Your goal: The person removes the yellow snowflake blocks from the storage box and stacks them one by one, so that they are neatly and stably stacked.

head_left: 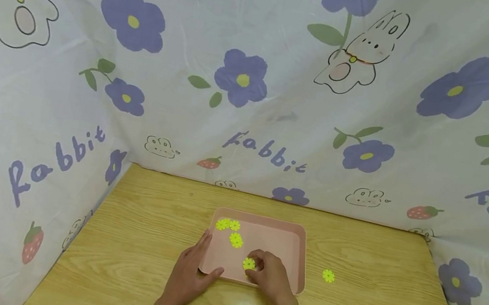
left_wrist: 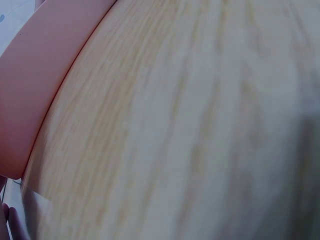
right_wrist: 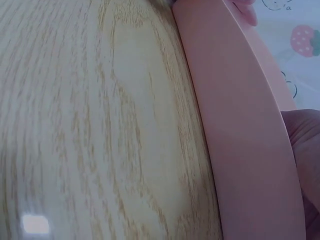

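A shallow pink tray (head_left: 279, 234) lies on the wooden table. Inside it, towards the far left, are several yellow-green flower-shaped pieces (head_left: 236, 240), some overlapping. My right hand (head_left: 271, 276) reaches over the tray's front rim and pinches one flower-shaped piece (head_left: 248, 264) between thumb and fingers. At the tray's front left corner rests my left hand (head_left: 190, 275), fingers straight along the left side and thumb by the front rim. The right wrist view has the tray's outer wall (right_wrist: 250, 125) with part of my right hand (right_wrist: 307, 145) beyond it; the pinched piece is hidden there.
One more flower-shaped piece (head_left: 328, 275) lies on the table (head_left: 370, 303), right of the tray. A white cloth (head_left: 268, 124) printed with rabbits and purple flowers stands behind the table and along both sides.
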Demonstrator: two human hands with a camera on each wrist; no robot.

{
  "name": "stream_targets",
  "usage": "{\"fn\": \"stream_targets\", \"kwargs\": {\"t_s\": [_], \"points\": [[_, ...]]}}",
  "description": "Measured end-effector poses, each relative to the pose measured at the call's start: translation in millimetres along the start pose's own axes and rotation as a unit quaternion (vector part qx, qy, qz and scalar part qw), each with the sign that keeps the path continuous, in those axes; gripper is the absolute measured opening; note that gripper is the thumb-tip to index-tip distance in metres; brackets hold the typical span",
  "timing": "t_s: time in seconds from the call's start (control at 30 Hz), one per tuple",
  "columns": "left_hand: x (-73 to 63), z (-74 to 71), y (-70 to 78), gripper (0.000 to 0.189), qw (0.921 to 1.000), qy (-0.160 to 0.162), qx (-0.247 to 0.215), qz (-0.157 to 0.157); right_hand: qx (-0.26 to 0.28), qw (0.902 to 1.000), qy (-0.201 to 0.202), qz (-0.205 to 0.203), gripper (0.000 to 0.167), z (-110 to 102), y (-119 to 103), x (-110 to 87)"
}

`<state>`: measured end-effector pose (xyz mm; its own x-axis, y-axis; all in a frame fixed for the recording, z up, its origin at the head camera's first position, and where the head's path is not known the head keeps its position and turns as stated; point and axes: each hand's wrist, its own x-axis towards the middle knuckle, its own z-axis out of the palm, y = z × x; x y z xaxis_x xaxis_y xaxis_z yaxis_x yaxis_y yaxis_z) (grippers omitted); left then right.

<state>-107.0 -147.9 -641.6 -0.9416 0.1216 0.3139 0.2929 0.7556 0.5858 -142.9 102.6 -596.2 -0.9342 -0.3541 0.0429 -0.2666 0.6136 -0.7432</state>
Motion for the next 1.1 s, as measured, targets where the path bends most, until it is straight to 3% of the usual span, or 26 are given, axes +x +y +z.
{"fn": "stream_targets", "kwargs": {"t_s": [0.77, 1.1], "points": [[-0.6, 2.3, 0.2, 0.092, 1.0, -0.003, 0.003, -0.003, 0.026, 0.9996, -0.004, 0.007, 0.028, -2.9, 5.4, -1.3], [-0.5, 1.5, 0.1, 0.091, 1.0, 0.007, -0.001, 0.004, 0.01, 0.9978, 0.064, -0.008, 0.029, -12.9, 3.5, -5.5]]}}
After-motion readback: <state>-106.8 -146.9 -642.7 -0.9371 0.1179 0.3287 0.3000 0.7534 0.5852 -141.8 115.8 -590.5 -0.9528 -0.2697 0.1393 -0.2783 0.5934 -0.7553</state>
